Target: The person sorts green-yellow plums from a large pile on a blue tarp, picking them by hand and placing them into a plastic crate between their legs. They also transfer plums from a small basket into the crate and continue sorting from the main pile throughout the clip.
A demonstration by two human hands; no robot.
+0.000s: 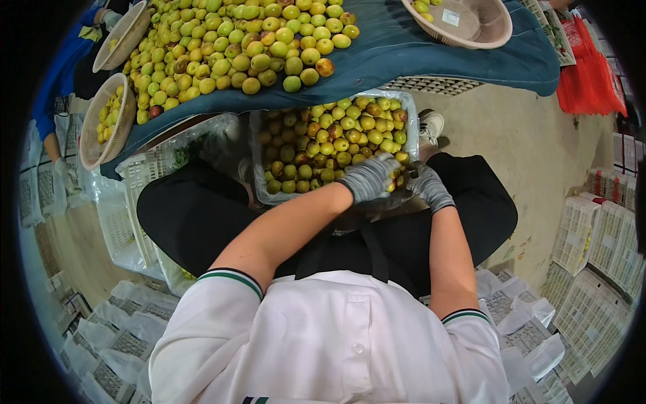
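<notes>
A plastic-lined crate full of yellow-green round fruit, some with brown patches, stands between the knees. My left hand, in a grey knitted glove, lies over the fruit near the crate's front right corner; its fingers are partly hidden and blurred. Close to its right, at the crate's right edge, is my right hand in a like glove, with its fingers bent at the plastic liner. Whether either hand holds a fruit cannot be told.
Ahead, a table with a blue cloth bears a heap of the same fruit and plastic baskets. At the left, a co-worker's gloved hand hangs near lined crates. Red plastic bags hang at the right, above stacked white crates.
</notes>
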